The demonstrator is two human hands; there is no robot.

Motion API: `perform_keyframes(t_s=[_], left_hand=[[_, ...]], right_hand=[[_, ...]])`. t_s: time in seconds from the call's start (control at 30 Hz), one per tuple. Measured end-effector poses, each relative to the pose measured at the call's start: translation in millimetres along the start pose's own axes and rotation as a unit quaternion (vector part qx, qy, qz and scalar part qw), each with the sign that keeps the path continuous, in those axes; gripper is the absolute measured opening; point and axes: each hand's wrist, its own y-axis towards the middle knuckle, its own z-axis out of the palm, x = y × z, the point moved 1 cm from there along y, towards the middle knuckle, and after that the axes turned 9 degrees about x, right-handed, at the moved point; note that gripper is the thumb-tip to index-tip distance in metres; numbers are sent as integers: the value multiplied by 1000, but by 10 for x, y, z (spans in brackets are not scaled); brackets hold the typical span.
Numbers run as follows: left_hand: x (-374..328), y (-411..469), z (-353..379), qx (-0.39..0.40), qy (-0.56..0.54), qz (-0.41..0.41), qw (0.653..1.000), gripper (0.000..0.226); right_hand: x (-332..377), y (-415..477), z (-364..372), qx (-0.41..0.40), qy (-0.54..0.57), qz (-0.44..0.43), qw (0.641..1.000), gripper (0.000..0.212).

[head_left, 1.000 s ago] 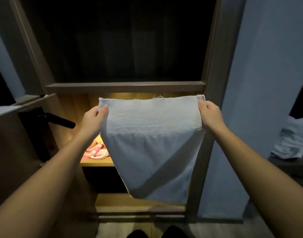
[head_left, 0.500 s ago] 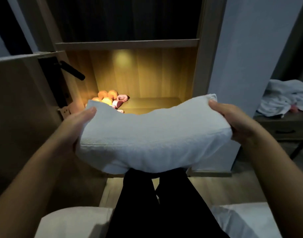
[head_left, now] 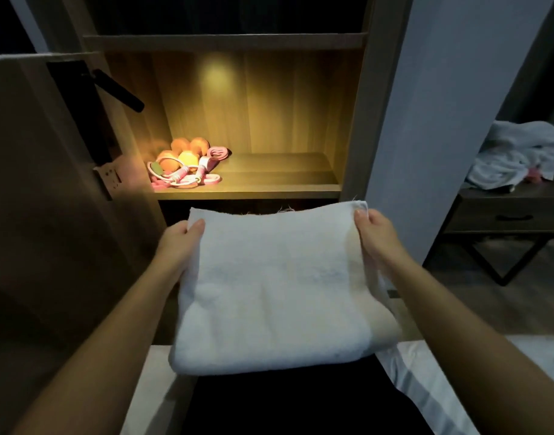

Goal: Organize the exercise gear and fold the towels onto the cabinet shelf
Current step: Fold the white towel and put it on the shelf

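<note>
Saw one folded white towel [head_left: 269, 287], two hands; left hand [head_left: 178, 243] and right hand [head_left: 376, 237] were well apart, each pinching a far corner of it, thumbs on top. The towel lay roughly flat over my lap, below and in front of the lit cabinet shelf [head_left: 269, 186], not on it; rounded fold edge toward me, frayed loose edge toward the cabinet. It looked near-square, so I couldn't call a long axis; the held edge ran left to right. On the shelf, left end: orange dumbbells [head_left: 181, 152], four rounded ends showing; one pink skipping rope [head_left: 187, 178]; one pink coiled band [head_left: 219, 151]. One heap of pale towels [head_left: 520, 152] sat on the tabletop [head_left: 476, 191] at right
</note>
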Motion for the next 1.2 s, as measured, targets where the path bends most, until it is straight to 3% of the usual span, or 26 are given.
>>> perform_keyframes(t_s=[0.13,0.3,0.4,0.6,0.8,0.87,0.93,1.03,1.1,1.2], left_hand=[[454,210,408,-17,32,-54,998,43],[984,380,704,41,42,-217,974,61],[1104,448,759,60,84,-243,965,57],[1104,447,801,116,62,-331,934,60],[1188,38,550,173,149,-305,925,53],[1173,-42,517,152,153,-278,936,51],[1084,-83,517,95,121,-216,964,44],[826,-133,440,48,2,-118,992,17],[620,-173,295,56,-72,-70,993,15],[446,42,79,61,-83,-32,994,21]], right_hand=[[-507,165,426,-16,12,68,997,34],[-1011,422,585,30,-61,193,979,49],[-1195,491,644,45,-63,232,970,49],[-1277,507,696,102,-51,288,951,45],[-1200,197,496,192,-115,311,924,49],[-1169,90,484,181,-122,285,933,48],[-1099,21,485,125,-119,222,960,45],[-863,-68,432,75,-58,98,991,29],[-674,-108,344,79,3,47,996,22],[-487,109,220,87,63,45,993,29]])
